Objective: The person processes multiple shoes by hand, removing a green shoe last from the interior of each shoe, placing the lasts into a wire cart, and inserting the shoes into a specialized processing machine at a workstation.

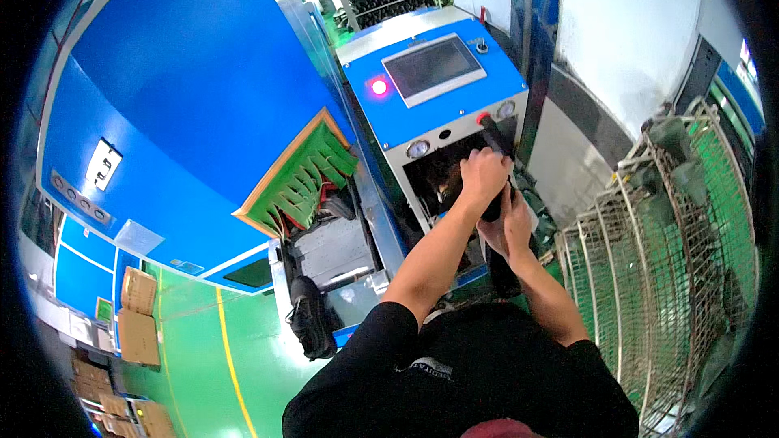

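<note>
Both hands are closed around a dark shoe (492, 209) in front of the blue and white machine (442, 101); my fingers and the shadow hide much of its shape. My left hand (485, 176) wraps over its upper part, close to the machine's dark opening (430, 174). Lower down, my right hand (510, 225) grips it from the right side. To the left, a black shoe (311, 316) lies at the near end of the conveyor (357, 300), apart from both hands.
A green fringed curtain (304, 174) hangs at the mouth of the big blue cabinet (195, 73). The machine carries a screen (434, 66), a lit red lamp (379, 87) and a gauge (418, 148). A wire-mesh rack (641, 251) stands close on my right. Cartons (138, 337) sit far left.
</note>
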Action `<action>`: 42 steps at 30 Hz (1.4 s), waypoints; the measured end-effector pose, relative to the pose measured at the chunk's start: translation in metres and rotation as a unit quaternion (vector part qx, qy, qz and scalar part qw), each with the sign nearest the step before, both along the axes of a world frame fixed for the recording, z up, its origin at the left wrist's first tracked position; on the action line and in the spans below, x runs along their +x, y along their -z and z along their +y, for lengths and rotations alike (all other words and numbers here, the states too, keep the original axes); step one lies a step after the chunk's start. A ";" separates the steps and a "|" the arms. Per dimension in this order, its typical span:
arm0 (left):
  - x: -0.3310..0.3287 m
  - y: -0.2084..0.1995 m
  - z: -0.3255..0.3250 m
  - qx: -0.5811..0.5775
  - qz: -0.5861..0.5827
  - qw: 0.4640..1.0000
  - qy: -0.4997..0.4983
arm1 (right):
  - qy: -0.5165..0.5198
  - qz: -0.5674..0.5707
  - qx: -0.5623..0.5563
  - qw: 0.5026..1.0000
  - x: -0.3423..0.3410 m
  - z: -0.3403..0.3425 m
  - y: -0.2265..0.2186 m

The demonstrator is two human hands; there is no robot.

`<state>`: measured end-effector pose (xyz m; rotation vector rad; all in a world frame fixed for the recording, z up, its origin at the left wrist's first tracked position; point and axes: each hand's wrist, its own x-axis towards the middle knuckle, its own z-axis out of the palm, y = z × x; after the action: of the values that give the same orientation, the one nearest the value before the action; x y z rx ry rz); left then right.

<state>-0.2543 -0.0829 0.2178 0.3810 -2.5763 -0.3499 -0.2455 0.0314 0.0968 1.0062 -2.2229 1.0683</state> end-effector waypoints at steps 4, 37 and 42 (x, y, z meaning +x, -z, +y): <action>0.066 -0.026 0.047 0.033 -0.026 0.999 0.029 | -0.032 -0.072 0.017 0.997 0.059 0.074 -0.046; 0.328 0.170 0.059 0.807 -0.024 0.549 -0.217 | -0.276 -0.756 -0.253 0.537 0.055 0.149 -0.008; 0.343 0.162 0.080 0.783 -0.077 0.566 -0.246 | -0.237 -0.691 -0.040 0.682 0.054 0.282 0.077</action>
<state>0.0887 -0.0032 0.0562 1.6468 -1.3285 -2.3430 -0.1913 0.3137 0.0194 0.7711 -2.8867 2.8578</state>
